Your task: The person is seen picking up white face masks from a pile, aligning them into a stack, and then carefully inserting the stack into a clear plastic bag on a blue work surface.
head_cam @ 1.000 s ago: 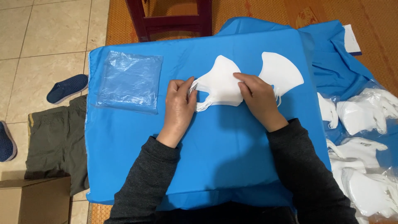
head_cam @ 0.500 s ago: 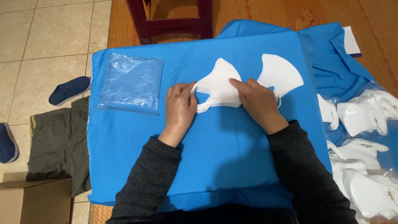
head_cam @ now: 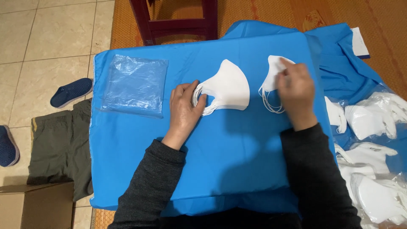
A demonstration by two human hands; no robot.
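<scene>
Hands apart now | right hand (head_cam: 295, 87) moved onto separate white fabric face mask (head_cam: 272, 80), grasping it | left hand (head_cam: 185, 107) pinning stack of white folded face masks (head_cam: 227, 87) by ear loops on blue cloth-covered worktop (head_cam: 212, 157).

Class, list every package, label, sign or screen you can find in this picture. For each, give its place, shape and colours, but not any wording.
Clear plastic bags: a flat, square, see-through stack on the blue cloth, to the left of the left hand.
Cardboard box: brown, bottom left corner on the floor, only partly in view.
White card with a dark edge: top right, beside the blue cloth; too small to tell more.
No signs or screens.
</scene>
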